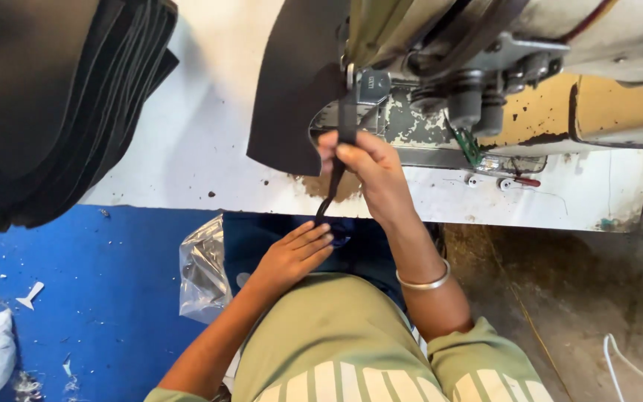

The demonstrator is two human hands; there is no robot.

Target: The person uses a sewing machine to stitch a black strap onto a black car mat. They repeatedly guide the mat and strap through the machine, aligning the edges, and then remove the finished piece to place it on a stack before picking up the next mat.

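My right hand [370,175] pinches a narrow black strip [347,123] that runs from the sewing machine's [485,82] folder guide down past the table edge. A silver bangle sits on that wrist. A curved black cut piece [292,89] lies at the machine's needle area, just left of the strip. My left hand [292,257] rests below the table edge on my lap, fingers together and extended, touching the strip's lower end near dark blue cloth [262,242].
A tall stack of black cut pieces [53,104] sits on the white table [202,141] at the left. A clear plastic bag [202,272] hangs by my knee. Blue flooring [91,298] holds white scraps; a white cord [626,365] lies at the right.
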